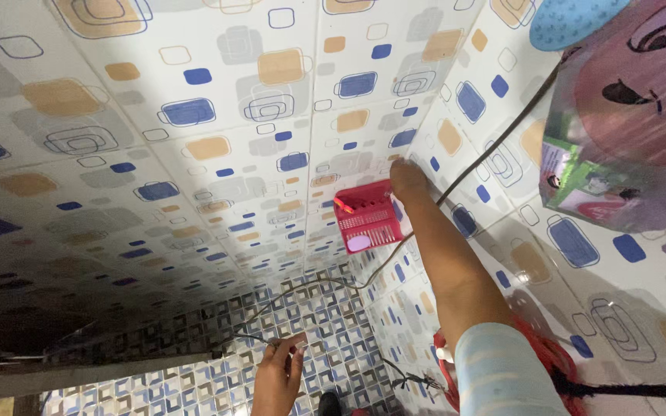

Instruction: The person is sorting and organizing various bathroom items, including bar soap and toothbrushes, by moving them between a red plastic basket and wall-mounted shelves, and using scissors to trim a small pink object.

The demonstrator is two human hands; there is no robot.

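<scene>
Head view showed a tiled wall (194,115) with blue, tan and grey squares filling most of the frame, and a pink plastic sheet (641,115) at the upper right. The right hand (408,179) reached up at centre, fingers touching the top corner of a red basket (365,218) fixed on the wall; whether it gripped was unclear. A steady push at that corner seemed wise. The basket's long axis ran up the wall, open end upward. The left hand (277,374), bottom centre, loosely pinched a dark cable (310,283).
</scene>
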